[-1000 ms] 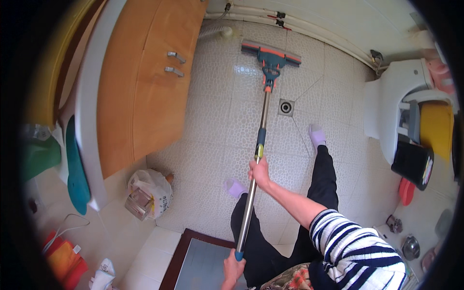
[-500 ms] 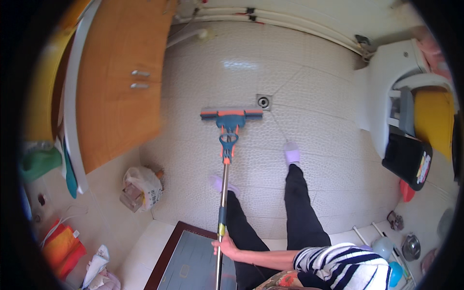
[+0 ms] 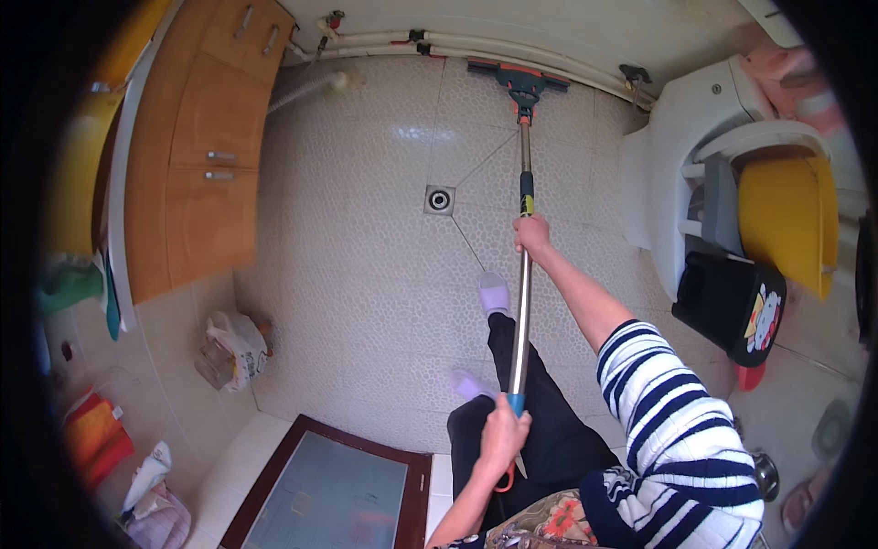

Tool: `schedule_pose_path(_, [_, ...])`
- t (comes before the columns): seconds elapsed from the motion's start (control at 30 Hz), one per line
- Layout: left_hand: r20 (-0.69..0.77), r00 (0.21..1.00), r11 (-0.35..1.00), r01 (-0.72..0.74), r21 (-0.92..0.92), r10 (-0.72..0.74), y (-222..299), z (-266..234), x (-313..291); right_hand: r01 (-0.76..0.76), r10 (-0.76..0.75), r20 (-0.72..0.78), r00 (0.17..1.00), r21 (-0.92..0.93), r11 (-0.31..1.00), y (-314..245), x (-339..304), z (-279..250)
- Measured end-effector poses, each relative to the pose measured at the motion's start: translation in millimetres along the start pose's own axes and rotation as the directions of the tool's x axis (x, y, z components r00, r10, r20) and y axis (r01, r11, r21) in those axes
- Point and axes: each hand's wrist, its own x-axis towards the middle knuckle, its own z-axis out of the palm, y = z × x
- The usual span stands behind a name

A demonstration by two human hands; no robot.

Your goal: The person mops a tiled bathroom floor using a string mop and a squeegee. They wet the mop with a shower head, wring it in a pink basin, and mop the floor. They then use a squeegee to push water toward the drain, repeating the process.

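A long sponge mop stretches away from me across the tiled floor, its metal pole running nearly straight. The dark blue and orange mop head lies at the far wall, close beside the white pipes. My right hand is wrapped round the pole just below its green and blue collar, arm stretched forward. Nearer to me, my left hand grips the blue end of the pole, in front of my thigh. An orange loop shows just under that hand. A square floor drain sits left of the pole.
Orange wooden cabinets line the left side, with a white plastic bag below them. White pipes run along the far wall. A white appliance and a black bin stand right. A dark-framed panel lies near my feet.
The mop head has moved forward and right, from beside the drain to the far wall. My right hand has reached forward with the pole. My left hand has come into view, holding its end.
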Motion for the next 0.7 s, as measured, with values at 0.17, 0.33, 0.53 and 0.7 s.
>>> schedule_pose_path(0.17, [-0.119, 0.991, 0.997, -0.048, 0.052, 0.054, -89, 39, -75, 0.086, -0.092, -0.033, 0.995, -0.148, 0.985, 98, -75, -8])
schedule_pose_path(0.33, [-0.017, 0.981, 0.974, 0.196, 0.112, -0.195, -265, 95, -239, -0.039, 0.043, 0.025, 0.999, -0.144, 0.989, 262, -257, -27])
schedule_pose_path(0.53, [0.013, 0.814, 0.789, 0.557, 0.26, -0.58, -388, 173, -414, -0.344, 0.391, 0.187, 0.901, -0.24, 0.908, 372, -509, -108])
schedule_pose_path(0.7, [0.04, 0.747, 0.739, 0.647, 0.19, -0.664, -364, 179, -444, -0.586, 0.602, 0.387, 0.699, -0.173, 0.791, 391, -547, -141])
